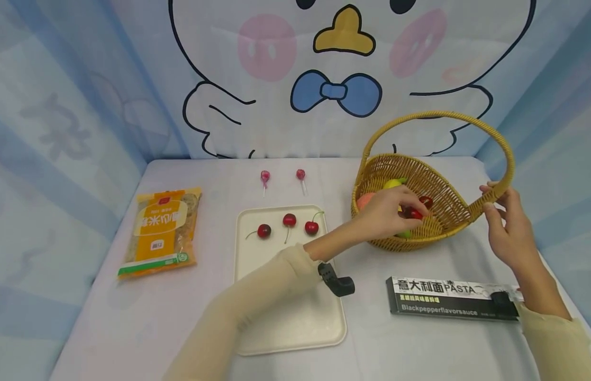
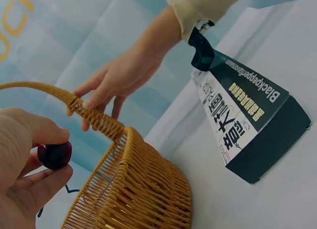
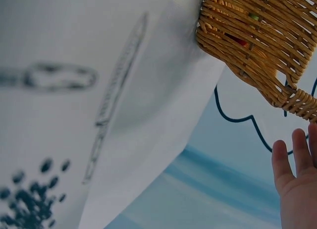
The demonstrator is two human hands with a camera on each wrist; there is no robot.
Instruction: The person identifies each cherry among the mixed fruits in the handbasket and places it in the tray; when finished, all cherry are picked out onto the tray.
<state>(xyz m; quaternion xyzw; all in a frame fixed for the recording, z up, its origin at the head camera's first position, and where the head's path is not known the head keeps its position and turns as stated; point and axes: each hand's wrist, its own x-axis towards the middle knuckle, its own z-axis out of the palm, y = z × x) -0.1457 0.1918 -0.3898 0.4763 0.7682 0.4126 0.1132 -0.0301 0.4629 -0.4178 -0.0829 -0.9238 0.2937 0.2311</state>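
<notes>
My left hand reaches over the wicker basket and pinches a dark red cherry between thumb and fingers. Below it in the basket lie a yellow fruit, a pinkish fruit and another red cherry. My right hand holds the lower right end of the basket's arched handle, thumb on one side and fingers on the other. Three cherries with stems, one of them a bright red cherry, lie on the cream tray beneath my left forearm.
Two pink lollipops lie behind the tray. A yellow bag of grain is on the left of the table. In front of the basket lies a black and white pasta box, partly covered by the right wrist's strap. A printed curtain hangs behind.
</notes>
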